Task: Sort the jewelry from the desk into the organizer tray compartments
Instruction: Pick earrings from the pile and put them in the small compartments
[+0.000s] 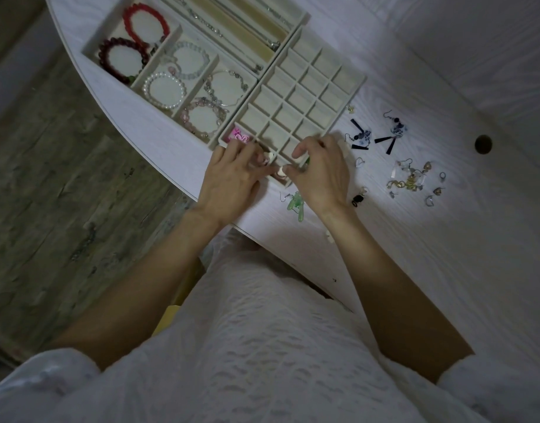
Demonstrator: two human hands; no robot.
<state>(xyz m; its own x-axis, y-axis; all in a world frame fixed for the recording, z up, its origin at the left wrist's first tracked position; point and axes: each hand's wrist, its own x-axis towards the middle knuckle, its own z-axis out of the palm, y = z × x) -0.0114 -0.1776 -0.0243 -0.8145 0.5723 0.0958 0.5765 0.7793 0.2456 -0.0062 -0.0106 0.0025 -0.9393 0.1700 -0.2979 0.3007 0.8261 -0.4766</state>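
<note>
Both hands work at the near corner of the grid tray, the many-celled organizer on the worktop. The left hand has its fingers curled over that corner, pinching a small white piece above a near cell. The right hand has thumb and forefinger closed on a second small white piece at the tray's near rim. They look like a pair of earrings; their shape is too hidden to tell more.

Judgement on handling: tiny, near weightless, rigid, probably smooth and apt to slip; a fine hook or post would bend or snag. Best taken by the solid body with two fingertips, not by the wire.

Orientation: long axis of either white piece cannot be told; the fingers cover too much.

A pink piece already lies in the corner cell just left of the left hand's fingertips; the tray's other cells in view look unfilled.

A green drop earring lies on the worktop just nearer than the tray's corner, its long axis running roughly toward the worktop's near edge. Black-and-blue tassel earrings lie right of the tray, their bars splayed at differing angles. A gold-toned cluster sits further right of the tray.

The bracelet tray adjoins the grid tray on its left.
</note>
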